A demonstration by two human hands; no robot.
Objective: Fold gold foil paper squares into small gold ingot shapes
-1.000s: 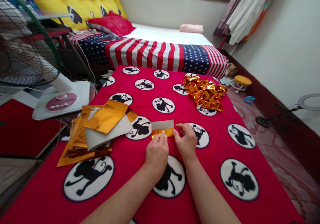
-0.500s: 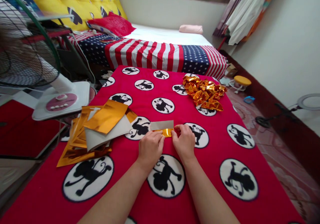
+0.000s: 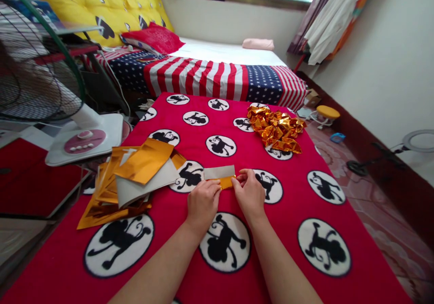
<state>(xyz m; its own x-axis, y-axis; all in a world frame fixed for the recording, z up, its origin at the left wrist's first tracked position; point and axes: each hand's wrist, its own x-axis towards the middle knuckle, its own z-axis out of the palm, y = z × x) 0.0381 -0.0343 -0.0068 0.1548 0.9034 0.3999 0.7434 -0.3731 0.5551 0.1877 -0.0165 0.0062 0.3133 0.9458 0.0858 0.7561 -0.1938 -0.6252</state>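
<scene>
Between my hands lies a small sheet of gold foil paper point(image 3: 226, 182), its near edge folded over so gold shows in front and the pale grey back shows behind. My left hand point(image 3: 203, 201) pinches the left part of the fold, its fingers covering that end. At the right end of the fold, my right hand point(image 3: 250, 191) grips the paper between thumb and fingertips. To the left rests a loose stack of gold foil sheets point(image 3: 145, 159), some with their grey side up. Farther back on the right is a heap of folded gold foil pieces point(image 3: 276, 127).
The table is covered by a red cloth point(image 3: 271, 258) with black monkey prints in white circles. A fan point(image 3: 84, 134) stands at the left. Beyond the table is a bed with a flag-patterned cover point(image 3: 200, 78). A yellow stool point(image 3: 327, 111) stands on the floor at right.
The view has shifted slightly, so things sit a little lower. Both hands stay on the foil paper, and the gold fold looks slightly wider and less shiny.
</scene>
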